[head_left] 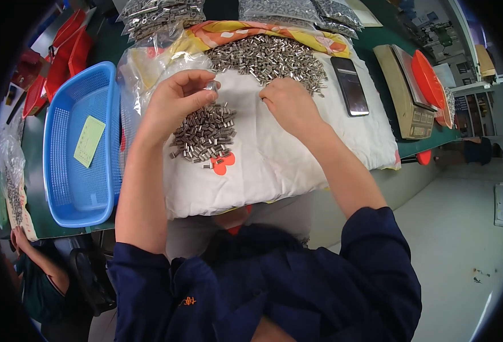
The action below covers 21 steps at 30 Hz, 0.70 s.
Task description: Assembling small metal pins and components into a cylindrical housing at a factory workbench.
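Note:
My left hand (184, 98) is closed around a small shiny metal piece (211, 86), which shows between thumb and fingers above the near pile. At the front edge of the far pile, my right hand (288, 102) has its fingertips pressed together; whatever they hold is hidden. Many short metal cylinders form a large far pile (263, 56). A smaller near pile of metal cylinders (204, 134) lies below my left hand. Both piles rest on a white cloth (251, 182) with a red heart print.
Left of the cloth stands a blue plastic basket (83, 199) with a green paper slip. A phone (349, 85) lies at right, near a weighing scale (402, 94) with a red tray (425, 77). Bags of metal parts (280, 10) sit at the back. Another person (43, 273) works at far left.

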Tool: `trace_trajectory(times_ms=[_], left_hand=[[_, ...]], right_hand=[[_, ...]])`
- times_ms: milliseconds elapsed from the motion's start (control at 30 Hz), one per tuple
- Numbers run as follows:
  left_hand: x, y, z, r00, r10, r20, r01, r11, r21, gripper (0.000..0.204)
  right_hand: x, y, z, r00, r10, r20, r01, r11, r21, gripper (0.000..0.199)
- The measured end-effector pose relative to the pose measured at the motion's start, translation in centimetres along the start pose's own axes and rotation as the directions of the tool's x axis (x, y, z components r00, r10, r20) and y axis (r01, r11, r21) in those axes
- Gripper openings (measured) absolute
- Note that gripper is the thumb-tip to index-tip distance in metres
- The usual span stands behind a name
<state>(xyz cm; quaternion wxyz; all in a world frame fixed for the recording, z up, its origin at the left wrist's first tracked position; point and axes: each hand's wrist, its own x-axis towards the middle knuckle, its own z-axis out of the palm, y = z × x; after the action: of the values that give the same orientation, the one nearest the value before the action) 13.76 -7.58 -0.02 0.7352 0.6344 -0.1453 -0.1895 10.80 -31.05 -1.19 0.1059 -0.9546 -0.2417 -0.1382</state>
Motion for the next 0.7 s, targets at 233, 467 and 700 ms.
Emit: trace_trajectory(times_ms=[233,467,700], left_hand=[[0.4,-0.9,-0.1,1.000,0.025,0.002,-0.025,0.999,0.035,0.030],[0.0,-1.4,-1.6,0.993,0.041,-0.111,-0.032,0.996,0.086,0.028],[0.9,-1.9,-0.2,0.985,0.105,-0.139,-0.095,0.993,0.073,0.031]], right_hand=[[-0.3,-0.4,0.1,0.996,-0.076,0.049,0.082,0.989,-0.124,0.003],[1.1,-1.1,0.7,0.992,0.121,0.044,-0.121,0.993,-0.014,0.006],[1.2,-0.7,0.2,0.993,0.117,-0.011,-0.117,0.992,-0.037,0.006]])
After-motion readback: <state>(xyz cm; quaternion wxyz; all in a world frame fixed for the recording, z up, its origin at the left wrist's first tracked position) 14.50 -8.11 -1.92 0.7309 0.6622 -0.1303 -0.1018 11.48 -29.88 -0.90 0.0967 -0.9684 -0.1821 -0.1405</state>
